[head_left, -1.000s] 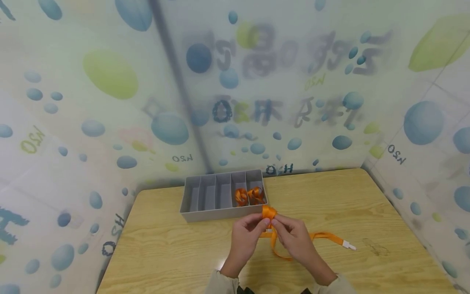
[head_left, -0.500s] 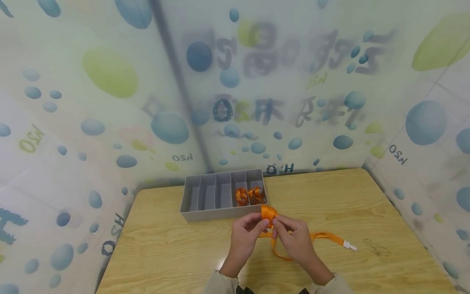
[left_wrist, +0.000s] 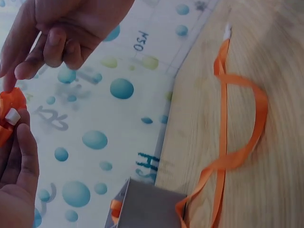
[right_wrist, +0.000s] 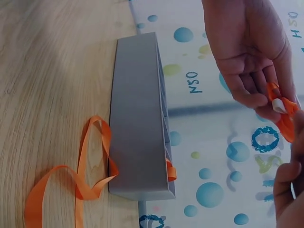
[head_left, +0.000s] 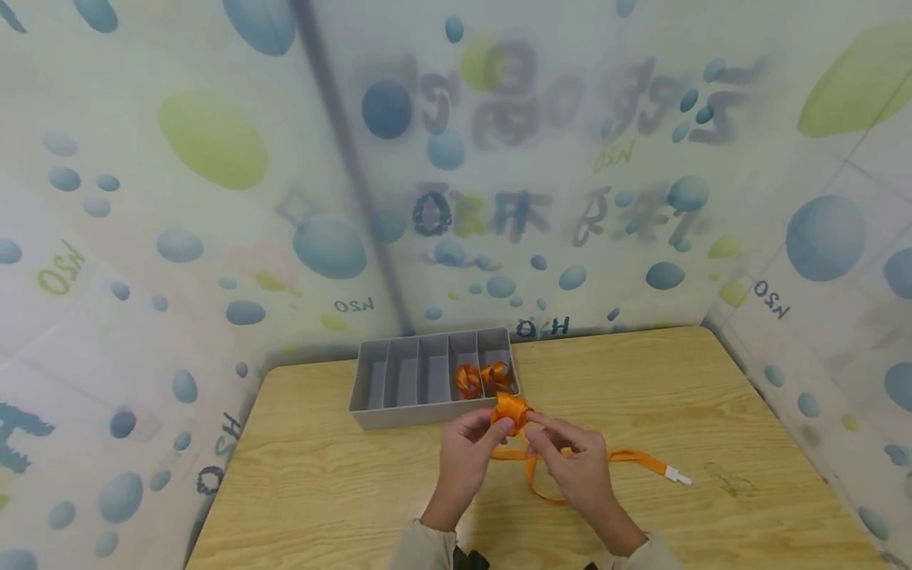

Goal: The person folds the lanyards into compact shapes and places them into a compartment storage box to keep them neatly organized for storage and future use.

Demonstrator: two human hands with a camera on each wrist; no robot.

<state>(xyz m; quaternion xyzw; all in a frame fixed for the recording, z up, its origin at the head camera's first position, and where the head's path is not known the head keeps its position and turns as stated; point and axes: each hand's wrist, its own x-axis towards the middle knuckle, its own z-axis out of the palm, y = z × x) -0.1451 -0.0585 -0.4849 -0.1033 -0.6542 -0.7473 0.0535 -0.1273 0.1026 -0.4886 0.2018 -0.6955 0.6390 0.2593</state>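
Near the front right corner of the grey box, my left hand holds a rolled-up orange lanyard between thumb and fingers. A small white plastic end shows at the roll in the left wrist view. Thumb and index fingertip of my right hand pinch the right side of the roll; its other fingers are loosely curled below. Under the hands an orange lanyard lies loose on the table, looped and crossing itself, with a white clip at its right end. The hands hide part of it.
The grey divided box stands at the back of the wooden table. An orange coil and another orange coil sit in its two right compartments. Patterned wall sheeting rises behind and beside the table.
The rolled lanyard and my left hand have shifted slightly left. The roll has turned and shows a rounder face; my right fingers now sit at its right side. The loose lanyard's clip end stays put.
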